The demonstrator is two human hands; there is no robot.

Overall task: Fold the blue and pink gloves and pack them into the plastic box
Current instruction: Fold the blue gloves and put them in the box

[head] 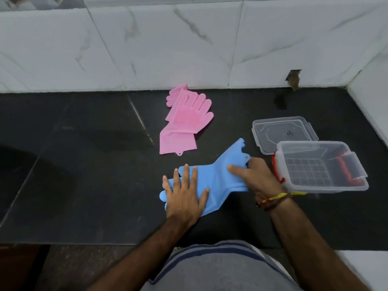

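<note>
The blue gloves lie on the black counter, fingers pointing left and cuff end up to the right. My left hand presses flat on their finger end, fingers spread. My right hand grips the cuff side, thumb on top and fingers curled under the edge. The pink gloves lie stacked and flat farther back, untouched. The clear plastic box stands open just right of my right hand, with a red handle inside. Its clear lid lies behind it.
The black counter ends at a front edge near my body. A white marble-tiled wall runs along the back and turns at the right corner. A small hole is broken in the tile.
</note>
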